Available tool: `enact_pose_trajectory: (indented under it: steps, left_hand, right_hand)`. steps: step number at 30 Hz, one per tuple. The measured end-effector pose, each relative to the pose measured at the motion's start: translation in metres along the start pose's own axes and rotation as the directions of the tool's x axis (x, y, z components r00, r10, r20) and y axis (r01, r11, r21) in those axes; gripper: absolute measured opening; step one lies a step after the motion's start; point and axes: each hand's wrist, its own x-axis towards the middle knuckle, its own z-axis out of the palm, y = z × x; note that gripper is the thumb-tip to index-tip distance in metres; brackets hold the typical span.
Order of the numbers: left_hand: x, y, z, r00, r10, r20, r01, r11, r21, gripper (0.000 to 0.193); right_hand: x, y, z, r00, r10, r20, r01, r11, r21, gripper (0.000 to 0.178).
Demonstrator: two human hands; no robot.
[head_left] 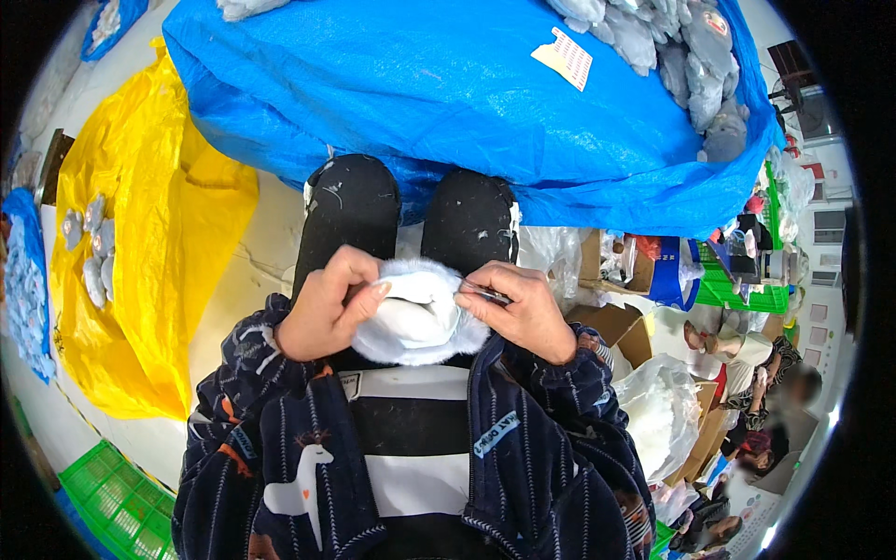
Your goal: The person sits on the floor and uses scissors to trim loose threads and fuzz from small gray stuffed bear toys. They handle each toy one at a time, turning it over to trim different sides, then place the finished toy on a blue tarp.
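Observation:
Over my lap I hold a fluffy pale-grey plush piece with a white inside. Its opening faces up, and a dark slit shows within. My left hand is closed, pinching the left rim between thumb and forefinger. On the other side my right hand is closed round a thin, dark metal tool, with its thumb and finger at the plush's right edge. The tool's tip is partly hidden, so its exact kind does not show.
Ahead of my knees lies a big blue sheet bag with grey plush pieces and a paper slip. A yellow bag bulges at left, above a green crate. Cartons and seated people are at right.

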Motion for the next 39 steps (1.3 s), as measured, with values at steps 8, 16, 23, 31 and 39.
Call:
enact_pose_trajectory:
  steps: [8,16,23,31,39]
  left_hand:
    - [0.005,-0.016,-0.006,0.987,0.103,0.124,-0.065,0.958,-0.278,0.054]
    - [-0.001,-0.033,0.017,0.993,0.114,0.027,-0.111,0.989,-0.096,0.058]
    - [0.003,-0.035,0.023,0.991,0.133,0.035,-0.129,0.987,-0.092,0.052]
    - [0.003,-0.043,0.023,0.986,0.163,0.045,-0.158,0.984,-0.084,0.053]
    - [0.029,-0.036,0.037,0.994,0.098,0.041,-0.093,0.989,-0.116,0.059]
  right_hand:
    - [-0.013,0.019,0.021,0.927,0.294,-0.232,-0.236,0.94,0.247,0.023]
    - [-0.011,0.025,0.014,0.888,0.4,-0.226,-0.253,0.837,0.486,0.016]
    - [0.002,0.025,-0.015,0.985,-0.05,-0.166,0.047,0.999,-0.022,0.014]
    - [-0.001,0.021,-0.019,0.855,0.497,-0.147,-0.276,0.677,0.682,0.014]
    - [0.0,-0.015,0.003,0.934,-0.324,-0.154,0.249,0.895,-0.37,0.026]
